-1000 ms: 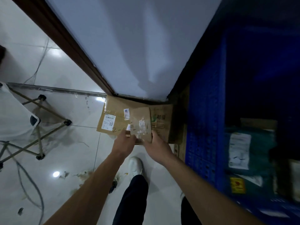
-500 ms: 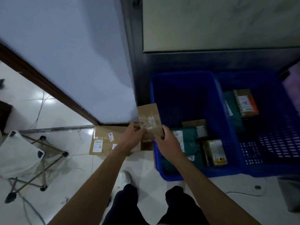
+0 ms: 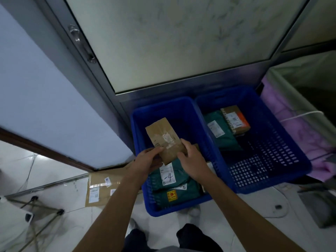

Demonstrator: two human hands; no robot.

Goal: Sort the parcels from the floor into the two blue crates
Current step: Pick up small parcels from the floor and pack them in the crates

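Both hands hold a small brown cardboard parcel [image 3: 162,136] above the left blue crate [image 3: 160,109]. My left hand [image 3: 147,161] grips its near left edge and my right hand [image 3: 190,157] grips its near right edge. Under it in that crate lie green mailer bags [image 3: 177,192] with white labels. The right blue crate [image 3: 276,157] holds a green bag [image 3: 224,135] and a brown and orange box [image 3: 235,119]. A flat brown parcel [image 3: 101,186] with labels lies on the floor left of the crates.
A metal-framed door [image 3: 163,42] stands behind the crates, and a white wall [image 3: 36,88] is at the left. A folding stool [image 3: 23,215] sits on the tiled floor at the lower left. Pink cloth [image 3: 298,124] lies right of the crates. My legs are below.
I lifted the small brown parcel off the floor pile and carried it right, over the left crate. The view swung from the floor to both crates.
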